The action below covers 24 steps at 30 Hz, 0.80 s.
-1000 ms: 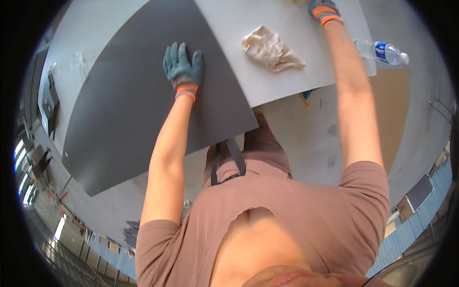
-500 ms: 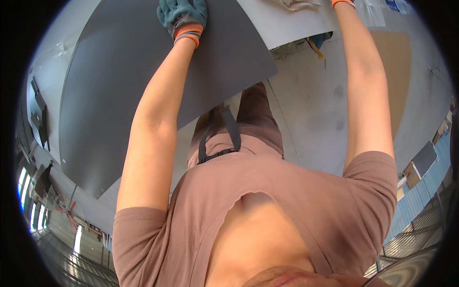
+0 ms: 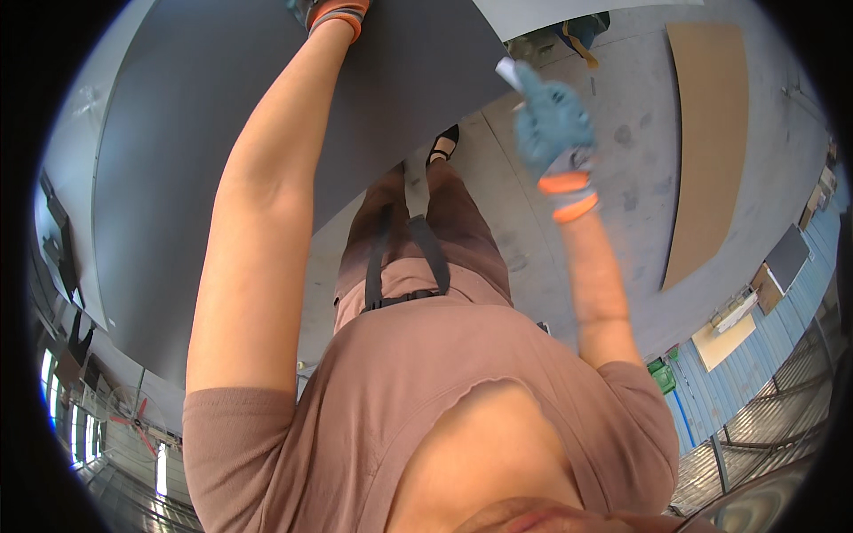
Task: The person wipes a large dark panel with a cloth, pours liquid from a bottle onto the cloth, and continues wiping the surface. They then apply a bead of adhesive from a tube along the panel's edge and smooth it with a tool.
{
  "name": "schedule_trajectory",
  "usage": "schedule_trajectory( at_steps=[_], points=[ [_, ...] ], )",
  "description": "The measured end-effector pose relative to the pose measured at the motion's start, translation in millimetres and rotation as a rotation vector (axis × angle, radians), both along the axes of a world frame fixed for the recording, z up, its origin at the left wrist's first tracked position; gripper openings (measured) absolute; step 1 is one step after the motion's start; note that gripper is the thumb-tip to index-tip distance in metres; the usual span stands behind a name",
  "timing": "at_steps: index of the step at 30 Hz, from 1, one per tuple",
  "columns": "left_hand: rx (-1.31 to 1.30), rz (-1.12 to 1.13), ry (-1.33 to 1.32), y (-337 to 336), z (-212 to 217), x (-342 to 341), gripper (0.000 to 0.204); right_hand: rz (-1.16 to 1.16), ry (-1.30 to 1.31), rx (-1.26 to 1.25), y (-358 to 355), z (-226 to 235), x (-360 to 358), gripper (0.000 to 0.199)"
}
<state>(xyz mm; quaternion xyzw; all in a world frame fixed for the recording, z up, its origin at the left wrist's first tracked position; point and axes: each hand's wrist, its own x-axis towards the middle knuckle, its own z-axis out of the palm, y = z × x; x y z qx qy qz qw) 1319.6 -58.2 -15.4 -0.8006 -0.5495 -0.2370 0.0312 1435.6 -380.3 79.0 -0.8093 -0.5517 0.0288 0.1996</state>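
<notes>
So the left hand [image 3: 327, 11] is pressing on the dark grey sheet [image 3: 222, 133] up top, fingers out of frame, can't tell; right hand [image 3: 553, 133] is clamping a small white piece [image 3: 507, 71] just beside the sheet's edge

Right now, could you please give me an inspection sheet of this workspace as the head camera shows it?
Surface: dark grey panel, large, flat and bare; a lighter grey panel adjoins it at the top edge.
Job's things: small white object at the right hand's fingertips; too small to tell what it is.
Clutter: brown board lying on the concrete floor; a dark bundle under the panel edge.
Hands: left hand gloved, at the frame's top edge, mostly cut off; right hand gloved, raised off the panel.
Cables: nothing seen.
Surroundings: blue wall, green bin, fan at lower left.
</notes>
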Motion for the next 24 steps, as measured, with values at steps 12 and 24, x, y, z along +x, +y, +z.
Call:
schedule_trajectory(
  at_steps=[12, 24],
  points=[
    [-0.104, 0.035, 0.027, 1.4, 2.7, -10.9, 0.054, -0.212, 0.317, -0.18, -34.6, -17.0, -84.3, 0.045],
    [-0.144, 0.038, 0.053, -6.8, 7.4, -0.6, 0.056, -0.173, 0.161, -0.112, -44.4, -44.4, -80.6, 0.051]
  ],
)
